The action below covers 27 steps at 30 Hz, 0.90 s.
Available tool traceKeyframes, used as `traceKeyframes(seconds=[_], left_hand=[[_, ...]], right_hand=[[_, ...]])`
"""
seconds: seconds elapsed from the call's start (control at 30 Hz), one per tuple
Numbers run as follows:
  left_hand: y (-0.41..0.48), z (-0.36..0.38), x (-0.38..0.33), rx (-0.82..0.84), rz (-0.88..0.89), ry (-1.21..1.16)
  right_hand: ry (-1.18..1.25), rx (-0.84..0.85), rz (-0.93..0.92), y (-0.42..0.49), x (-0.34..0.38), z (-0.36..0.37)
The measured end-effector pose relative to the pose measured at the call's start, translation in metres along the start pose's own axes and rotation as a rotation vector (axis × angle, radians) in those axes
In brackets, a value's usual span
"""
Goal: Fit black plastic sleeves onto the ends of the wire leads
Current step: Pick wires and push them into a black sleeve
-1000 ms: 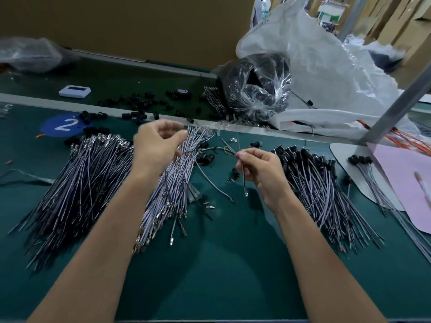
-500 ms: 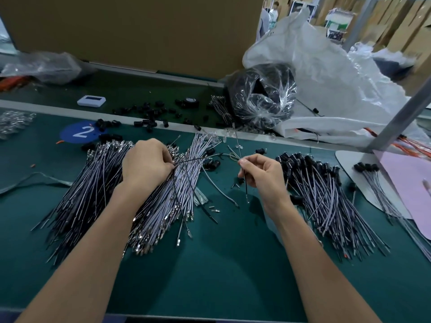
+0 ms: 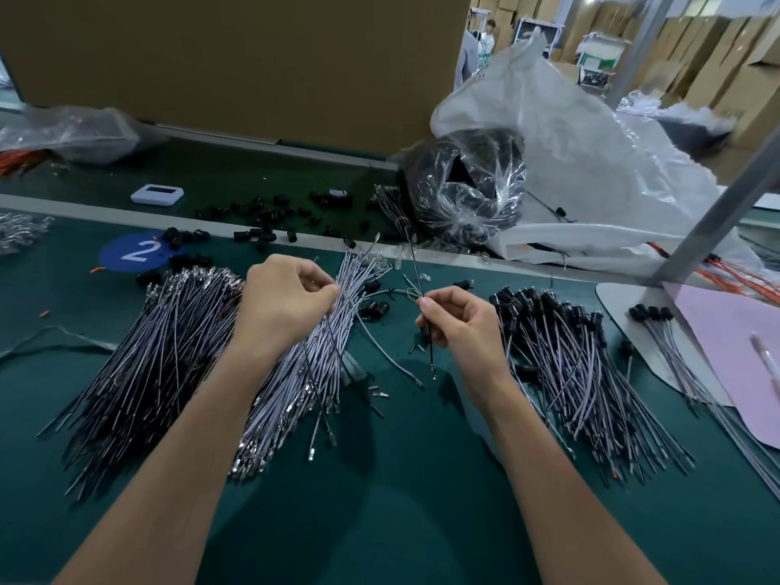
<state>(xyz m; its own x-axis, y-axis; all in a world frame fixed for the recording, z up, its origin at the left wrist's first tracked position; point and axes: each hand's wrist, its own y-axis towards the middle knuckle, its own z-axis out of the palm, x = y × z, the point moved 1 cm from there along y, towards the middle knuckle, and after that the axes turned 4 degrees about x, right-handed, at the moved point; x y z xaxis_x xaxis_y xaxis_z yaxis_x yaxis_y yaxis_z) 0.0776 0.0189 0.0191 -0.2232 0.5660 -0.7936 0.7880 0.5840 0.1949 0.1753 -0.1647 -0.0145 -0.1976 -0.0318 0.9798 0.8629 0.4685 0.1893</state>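
Head view: the left hand [image 3: 287, 301] has been lifted off the middle pile [image 3: 295, 399] since earlier, one wire [image 3: 310, 373] pinched. A second wire [image 3: 415, 263] is pinched by the right hand [image 3: 460, 318]. Three piles are counted.

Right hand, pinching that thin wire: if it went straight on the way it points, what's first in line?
Probably the loose black sleeves beside the middle bundle of leads; the right hand looks raised above the table, so it might pass over them.

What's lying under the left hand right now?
A pile of grey wire leads on the green mat. The left hand hides the pile's middle and the mat beneath.
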Motion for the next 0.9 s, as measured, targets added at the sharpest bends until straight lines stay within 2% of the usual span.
traceKeyframes(seconds=[0.1, 0.2, 0.23, 0.33, 0.4, 0.5, 0.77, 0.9], left_hand=[[-0.001, -0.007, 0.008, -0.131, -0.025, 0.381], [0.000, -0.005, 0.012, -0.026, -0.060, 0.741], [-0.001, -0.001, 0.010, 0.035, -0.026, 0.790], [-0.006, 0.017, -0.004, 0.166, 0.270, 0.634], [-0.012, 0.034, -0.017, 0.335, 0.462, 0.596], [-0.017, 0.056, -0.029, 0.527, 0.546, 0.711], [-0.015, 0.057, -0.027, 0.551, 0.594, 0.670], [-0.026, 0.059, -0.025, 0.429, 0.689, 0.490]], right_hand=[[-0.029, 0.000, 0.010, 0.000, -0.001, 0.000], [-0.055, -0.008, 0.013, 0.000, -0.002, 0.001], [-0.060, -0.017, 0.010, 0.001, -0.002, 0.001], [-0.055, -0.058, -0.012, 0.002, -0.002, 0.000], [-0.056, -0.082, -0.029, 0.002, -0.003, 0.000], [-0.055, -0.103, -0.060, 0.003, -0.004, 0.000], [-0.070, -0.159, -0.037, 0.004, -0.004, 0.000], [-0.136, -0.143, 0.149, 0.004, -0.007, -0.001]])
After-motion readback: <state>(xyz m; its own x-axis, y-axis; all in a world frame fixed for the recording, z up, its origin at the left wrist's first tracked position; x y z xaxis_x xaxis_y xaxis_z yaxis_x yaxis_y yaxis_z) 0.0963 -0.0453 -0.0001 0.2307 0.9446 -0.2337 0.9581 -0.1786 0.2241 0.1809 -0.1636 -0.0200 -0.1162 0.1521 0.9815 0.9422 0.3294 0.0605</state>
